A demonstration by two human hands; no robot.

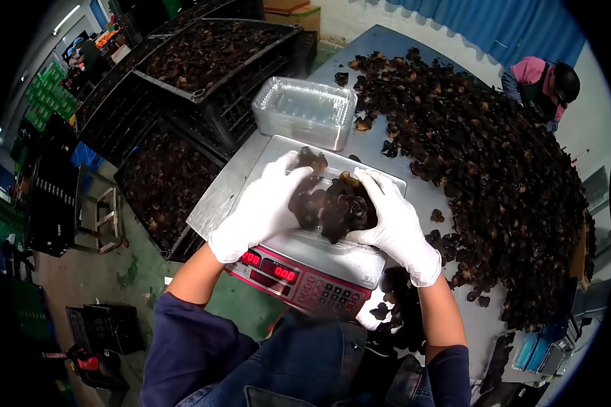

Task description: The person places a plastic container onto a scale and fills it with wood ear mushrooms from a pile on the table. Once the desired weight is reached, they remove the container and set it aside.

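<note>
Between my two white-gloved hands is a clump of dark wood ear mushrooms point(334, 209), just over the steel pan of a digital scale point(349, 261). My left hand point(268, 200) cups the clump from the left, its fingers partly behind the mushrooms. From the right, my right hand point(395, 220) presses against it with curled fingers. Red digits glow on the scale's front panel. Whether a clear tray lies under the clump is hard to make out. Behind the scale stands a stack of clear plastic trays point(304, 112).
A large heap of wood ears point(468, 156) covers the right of the metal table point(380, 44). Black crates point(217, 115) full of them stand at the left. A co-worker point(543, 88) bends over the heap's far side. An empty-looking black crate point(108, 327) sits on the floor.
</note>
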